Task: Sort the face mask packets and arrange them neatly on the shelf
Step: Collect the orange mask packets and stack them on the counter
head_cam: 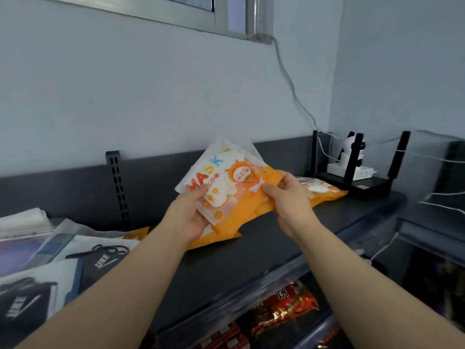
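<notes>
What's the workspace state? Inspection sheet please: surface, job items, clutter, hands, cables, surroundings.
Surface: dark shelf, packets lying on it.
Job's things: orange mask packets held bunched above the shelf; another orange packet lies by the router; black-and-white packets piled left.
Clutter: red snack bags in the bin below.
Hands: left hand and right hand both grip the orange bunch.
Cables: grey cable down the wall; white cables at the router.
Surroundings: router, white box by it, window frame above.
</notes>
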